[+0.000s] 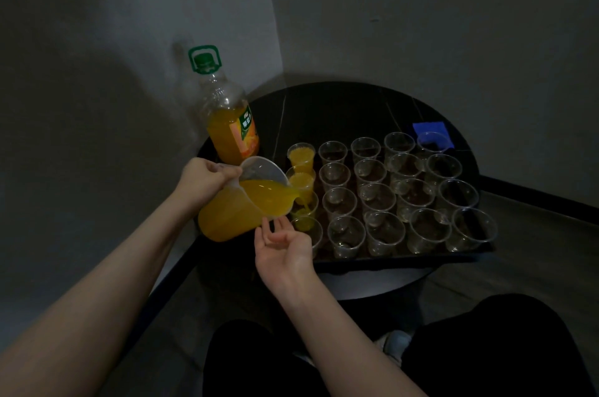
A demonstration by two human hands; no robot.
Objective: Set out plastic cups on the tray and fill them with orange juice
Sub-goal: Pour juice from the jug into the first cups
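Gripping tilted jug (233,212), left hand (204,178); right hand (285,242) relaxed beneath; bottle (231,124) behind.

Bottle (227,114) left of tray (405,256)

Dim, underexposed room, soft shadows on the walls, wide-angle bending at the edges, slightly soft detail throughout

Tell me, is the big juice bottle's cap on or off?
On. The green cap sits on the bottle neck, its carry handle raised, while the left hand pours from the jug.
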